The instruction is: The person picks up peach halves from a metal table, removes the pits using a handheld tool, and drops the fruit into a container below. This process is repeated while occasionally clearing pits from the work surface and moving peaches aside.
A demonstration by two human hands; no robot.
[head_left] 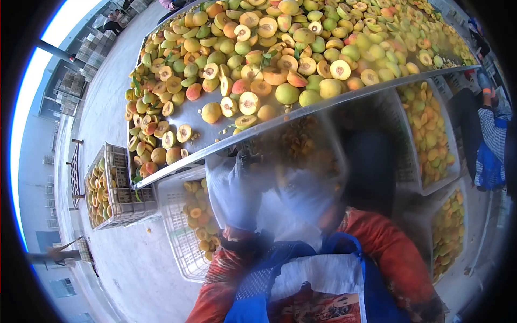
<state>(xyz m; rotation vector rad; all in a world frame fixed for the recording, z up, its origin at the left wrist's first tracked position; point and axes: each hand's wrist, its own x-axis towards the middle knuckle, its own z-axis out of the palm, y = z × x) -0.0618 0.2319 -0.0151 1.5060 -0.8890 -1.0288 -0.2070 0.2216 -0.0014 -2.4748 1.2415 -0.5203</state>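
My left hand (232, 185), in a pale glove, is just below the near rim of a metal sorting table (210, 146). Beside it my right hand (306, 195), gloved the same way, is badly smeared by motion. The fingers of both are blurred or hidden, so I cannot make out their grip. Closest to them on the table lie a halved peach (245, 122) and a whole peach (211, 112). Beyond spreads a thick heap of peach halves (249, 102), many with the pit showing, and a few leaves.
White crates with peach halves stand below the table, one at left (173, 237), another at right (455, 172). Farther left is a filled grey crate (125, 207). A person in a checked sleeve (493, 132) is at the right edge. Stacked crates (91, 54) line the far left.
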